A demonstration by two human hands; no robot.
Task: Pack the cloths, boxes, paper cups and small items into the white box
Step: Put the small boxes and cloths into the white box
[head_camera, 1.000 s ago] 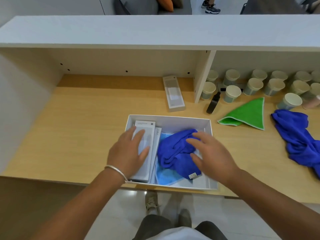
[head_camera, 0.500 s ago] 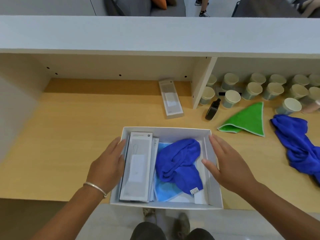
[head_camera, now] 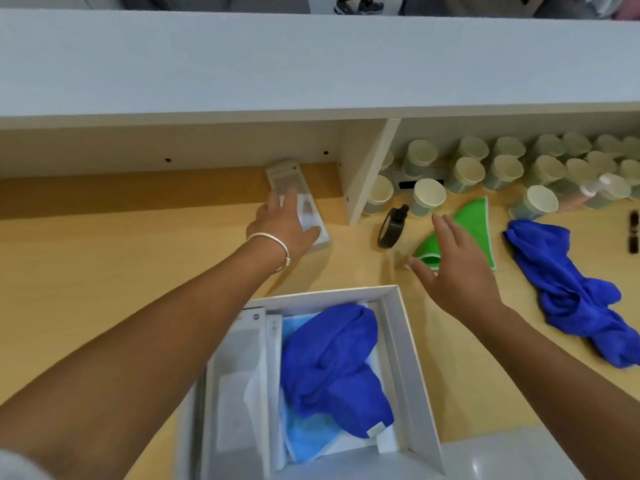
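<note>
Presently our left hand (head_camera: 289, 225) lies spread-fingered on the long box (head_camera: 300, 206), axis running away; right hand (head_camera: 457, 268) open, empty.

My forearms are bare. A thin silver bangle (head_camera: 273, 249) circles my left wrist. My right wrist wears nothing.

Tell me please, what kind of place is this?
Probably an office or a reception counter: a wooden desk under a raised white ledge, many paper cups set out in rows, and someone's shoes on the floor beyond.
</note>
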